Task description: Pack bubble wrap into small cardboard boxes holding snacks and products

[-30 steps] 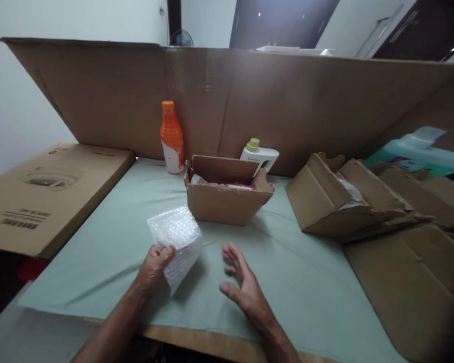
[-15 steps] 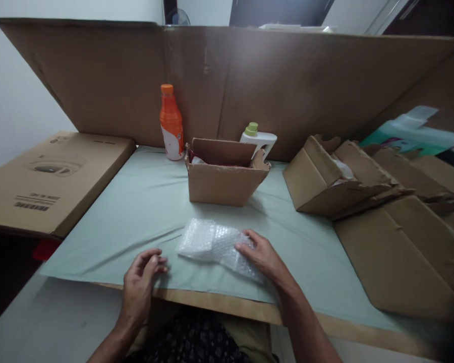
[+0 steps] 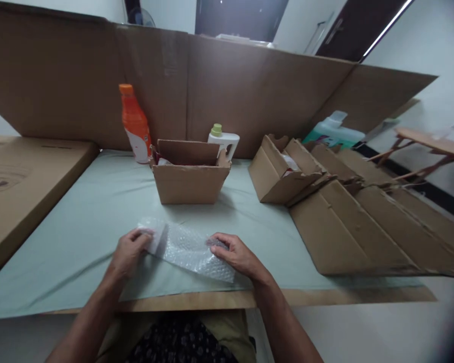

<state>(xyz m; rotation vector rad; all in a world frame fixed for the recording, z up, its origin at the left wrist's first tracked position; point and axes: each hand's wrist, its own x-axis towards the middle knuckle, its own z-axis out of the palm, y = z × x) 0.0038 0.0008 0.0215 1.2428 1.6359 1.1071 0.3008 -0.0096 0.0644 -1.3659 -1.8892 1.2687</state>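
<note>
A strip of clear bubble wrap (image 3: 185, 248) stretches between my hands, just above or on the pale green cloth near the front edge; I cannot tell which. My left hand (image 3: 130, 249) is closed on its left end, where the wrap looks folded over and whiter. The right end is pinched by my right hand (image 3: 236, 256), thumb on the near side. Whether something lies inside the folded part is unclear. Behind the wrap stands an open cardboard box (image 3: 189, 184) with something reddish and something whitish in it.
An orange bottle (image 3: 136, 126) and a white bottle with a green cap (image 3: 224, 138) stand behind the box. More open cardboard boxes (image 3: 287, 171) line the right side, with a teal bottle (image 3: 335, 132) behind. A flat carton (image 3: 34, 181) lies left. A cardboard wall (image 3: 242, 91) closes the back.
My left hand has come onto the left end of the bubble wrap and grips it. The wrap is drawn out longer between both hands. The view has turned right.
</note>
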